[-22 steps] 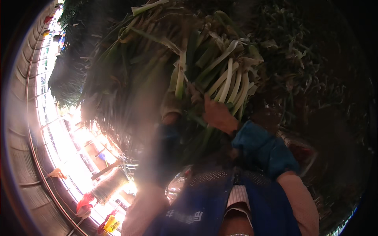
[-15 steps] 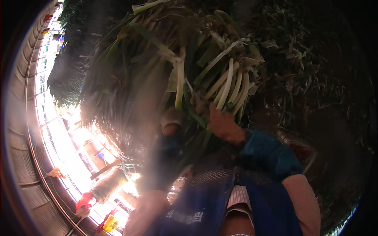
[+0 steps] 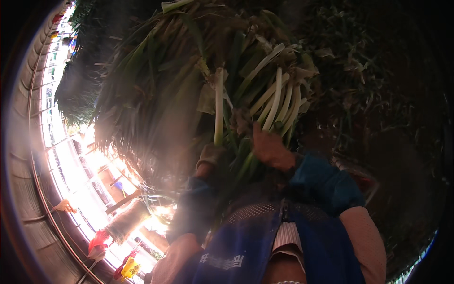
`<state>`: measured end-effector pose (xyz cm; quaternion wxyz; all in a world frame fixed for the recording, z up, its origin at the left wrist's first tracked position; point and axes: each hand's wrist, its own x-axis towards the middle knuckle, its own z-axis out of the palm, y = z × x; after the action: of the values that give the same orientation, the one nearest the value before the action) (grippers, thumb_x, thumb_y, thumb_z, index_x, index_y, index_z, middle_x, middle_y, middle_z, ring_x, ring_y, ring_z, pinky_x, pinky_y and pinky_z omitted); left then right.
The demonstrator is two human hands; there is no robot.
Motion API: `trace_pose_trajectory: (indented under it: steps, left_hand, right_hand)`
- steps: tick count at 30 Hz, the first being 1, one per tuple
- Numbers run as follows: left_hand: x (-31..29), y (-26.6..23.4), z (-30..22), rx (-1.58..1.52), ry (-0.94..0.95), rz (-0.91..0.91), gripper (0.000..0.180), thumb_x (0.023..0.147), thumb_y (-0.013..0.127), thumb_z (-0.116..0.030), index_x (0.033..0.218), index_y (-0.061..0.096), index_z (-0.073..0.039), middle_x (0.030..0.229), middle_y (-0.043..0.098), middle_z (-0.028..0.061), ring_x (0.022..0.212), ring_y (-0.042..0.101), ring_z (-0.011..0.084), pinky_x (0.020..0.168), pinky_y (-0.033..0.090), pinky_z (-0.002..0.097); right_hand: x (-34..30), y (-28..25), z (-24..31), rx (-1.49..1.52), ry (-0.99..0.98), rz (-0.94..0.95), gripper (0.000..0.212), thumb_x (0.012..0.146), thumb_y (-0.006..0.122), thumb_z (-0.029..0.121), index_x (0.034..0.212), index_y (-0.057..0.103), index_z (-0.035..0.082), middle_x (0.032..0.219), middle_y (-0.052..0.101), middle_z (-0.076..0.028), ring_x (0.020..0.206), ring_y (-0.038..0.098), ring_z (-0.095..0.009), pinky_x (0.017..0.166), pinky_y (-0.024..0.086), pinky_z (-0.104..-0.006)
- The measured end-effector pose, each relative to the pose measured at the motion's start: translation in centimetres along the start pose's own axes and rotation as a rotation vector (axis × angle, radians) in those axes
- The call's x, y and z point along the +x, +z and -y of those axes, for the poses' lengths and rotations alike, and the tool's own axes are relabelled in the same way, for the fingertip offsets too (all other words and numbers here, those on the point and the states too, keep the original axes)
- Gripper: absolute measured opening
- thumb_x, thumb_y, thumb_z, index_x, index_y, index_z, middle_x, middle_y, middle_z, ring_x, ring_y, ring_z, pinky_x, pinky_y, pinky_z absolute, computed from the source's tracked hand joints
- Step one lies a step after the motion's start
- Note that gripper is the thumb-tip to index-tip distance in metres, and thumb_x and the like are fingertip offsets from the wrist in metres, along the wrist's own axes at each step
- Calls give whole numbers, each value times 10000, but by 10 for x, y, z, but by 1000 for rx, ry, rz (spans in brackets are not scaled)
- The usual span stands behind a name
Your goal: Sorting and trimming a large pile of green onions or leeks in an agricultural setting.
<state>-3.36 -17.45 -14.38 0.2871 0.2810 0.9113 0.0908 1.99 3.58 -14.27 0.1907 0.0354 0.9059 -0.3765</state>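
My left hand (image 3: 210, 155) is closed round the lower part of a single green onion (image 3: 219, 106), which stands out from it with its pale root end pointing away from me. Something light-coloured, perhaps a glove or wrap, covers part of that hand. To its right, my right hand (image 3: 270, 146) is closed on a bunch of green onions (image 3: 279, 102), their white stalks fanned side by side and their green leaves trailing toward my body. Dry, peeling skins hang round the root ends. Both hands are dim, so the fingers are partly hidden.
A large heap of long green onion leaves (image 3: 146, 94) spreads beyond and left of my hands. Loose trimmings (image 3: 364, 80) lie in shadow at the right. Bright light glares along the left, where a metal pipe (image 3: 40, 184) and a red cloth or bag (image 3: 98, 244) show.
My left hand has drawn slightly toward my body with the single green onion, and a leaf by its root end has shifted away from the stalk. The right hand has hardly moved.
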Motion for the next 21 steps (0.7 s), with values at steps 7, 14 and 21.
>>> trace_pose_trajectory:
  steps: [7, 14, 21]
  left_hand:
    - [-6, 36, 41, -314, -378, 115, 347, 730, 570, -375, 866, 658, -68, 776, 620, 177, 836, 607, 324, 709, 486, 389]
    - [-4, -27, -26, -98, -119, 197, 297, 703, 605, -278, 950, 653, -119, 972, 597, 186, 917, 581, 317, 795, 461, 359]
    - [87, -65, -14, -487, -1, -547, 355, 782, 563, -234, 1052, 518, -8, 853, 616, 162, 760, 618, 277, 642, 493, 369]
  right_hand:
    - [28, 14, -3, -225, -422, -368, 647, 805, 560, 270, 1265, 281, -89, 790, 559, -196, 665, 551, -343, 553, 449, -452]
    - [46, -26, -2, 112, 71, 75, 625, 787, 578, 206, 1253, 294, -98, 884, 545, -229, 715, 552, -350, 572, 450, -452]
    - [-31, 11, -26, 28, -202, -273, 646, 772, 578, 186, 1281, 272, -69, 893, 537, -239, 757, 550, -376, 637, 450, -455]
